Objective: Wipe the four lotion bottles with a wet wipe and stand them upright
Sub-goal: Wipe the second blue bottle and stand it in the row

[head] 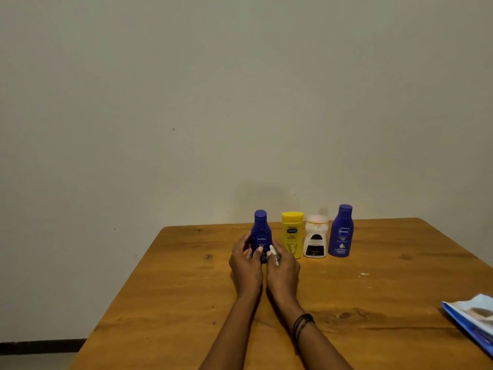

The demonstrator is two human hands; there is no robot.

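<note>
The left hand (245, 259) and right hand (283, 263) cupped the small blue bottle (260, 233) upright on the table (170, 303), the right also pinching what looked like a balled wet wipe (274, 254); the plastic bottle looked light, stiff and slippery when damp, best gripped at its waist, its base hidden behind the fingers.

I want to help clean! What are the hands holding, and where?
Both hands, left hand and right hand, hold the small blue bottle around its lower body; the right also pinches the wet wipe.
</note>
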